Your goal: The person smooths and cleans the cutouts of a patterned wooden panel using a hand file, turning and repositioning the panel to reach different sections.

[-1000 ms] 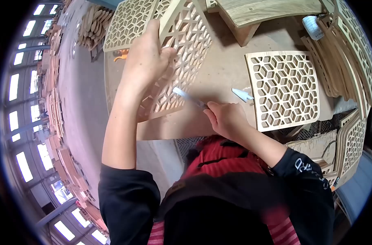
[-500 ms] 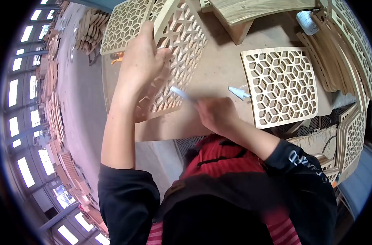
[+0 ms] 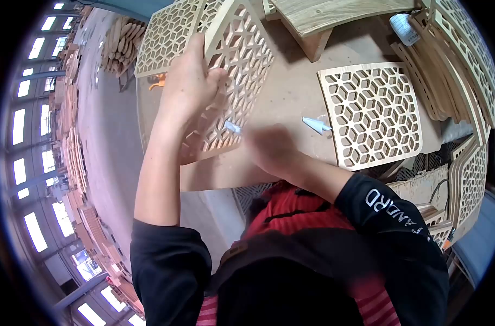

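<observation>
My left hand (image 3: 188,84) is closed around the edge of a pale wooden lattice panel (image 3: 246,81), holding it tilted up on the table. Its thumb lies against the lattice face. My right hand (image 3: 273,149) is smeared by motion, low beside the same panel. From its fingers a narrow pale blue-white strip (image 3: 232,126) sticks out against the lattice; its exact kind is unclear. A second pale blue pointed piece (image 3: 316,125) lies on the table, close to the left edge of another lattice panel (image 3: 373,117) that rests flat.
Another lattice panel (image 3: 168,41) lies at the far left, with an orange object (image 3: 157,81) near it. A wooden stand (image 3: 339,16) is at the back. Stacked curved wooden parts (image 3: 437,70) and a white roll (image 3: 405,30) sit at the right. Wood is piled on the floor (image 3: 122,46).
My right hand has moved slightly left and the strip's tip has dropped a little along the lattice. My left hand and the held panel have barely moved.
</observation>
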A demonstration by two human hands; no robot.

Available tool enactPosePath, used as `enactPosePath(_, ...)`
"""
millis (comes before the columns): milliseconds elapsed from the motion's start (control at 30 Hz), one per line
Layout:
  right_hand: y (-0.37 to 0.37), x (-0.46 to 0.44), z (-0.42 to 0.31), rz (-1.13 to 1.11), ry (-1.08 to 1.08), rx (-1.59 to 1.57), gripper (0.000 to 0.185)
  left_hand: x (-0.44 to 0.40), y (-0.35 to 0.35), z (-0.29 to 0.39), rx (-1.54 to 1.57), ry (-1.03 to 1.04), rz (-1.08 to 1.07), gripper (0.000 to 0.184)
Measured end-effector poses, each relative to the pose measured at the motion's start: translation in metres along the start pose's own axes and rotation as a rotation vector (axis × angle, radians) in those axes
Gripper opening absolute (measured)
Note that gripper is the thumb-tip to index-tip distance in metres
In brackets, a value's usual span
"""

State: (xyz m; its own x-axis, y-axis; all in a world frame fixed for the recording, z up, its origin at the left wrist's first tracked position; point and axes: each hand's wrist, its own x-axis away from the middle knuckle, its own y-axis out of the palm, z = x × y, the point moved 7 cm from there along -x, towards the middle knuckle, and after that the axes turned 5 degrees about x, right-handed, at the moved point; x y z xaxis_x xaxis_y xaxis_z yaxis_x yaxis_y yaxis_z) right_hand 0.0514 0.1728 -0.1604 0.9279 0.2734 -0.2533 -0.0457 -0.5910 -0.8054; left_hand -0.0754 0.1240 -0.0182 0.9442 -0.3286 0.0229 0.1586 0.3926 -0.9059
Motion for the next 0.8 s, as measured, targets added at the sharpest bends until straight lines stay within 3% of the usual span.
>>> enactPosePath(100,-0.017,0.02,0.01,-0.025,0.116,-0.176,0.007,-0.006,-0.001,-0.013,0.062,-0.028,-0.014,0.036)
enactPosePath(200,-0.023,0.036,0.016,-0.201,0.165,-0.031,0.006,-0.005,-0.002,-0.011,0.039,-0.039,-0.008,0.037)
enactPosePath(400,-0.001,-0.004,0.001,0.071,-0.051,-0.012,0.006,-0.003,-0.005,-0.005,0.016,-0.069,-0.028,0.037)
enactPosePath(500,-0.017,0.02,0.01,-0.044,0.098,-0.15,0.005,-0.005,-0.007,-0.011,0.037,-0.073,-0.025,0.038)
enactPosePath(600,-0.021,0.034,0.018,-0.244,0.188,-0.046,0.005,-0.007,-0.005,-0.013,0.012,-0.03,-0.008,0.038)
enactPosePath(800,0.008,-0.015,0.01,0.07,-0.02,-0.044,0.006,-0.003,-0.005,-0.008,0.007,-0.021,0.006,0.038)
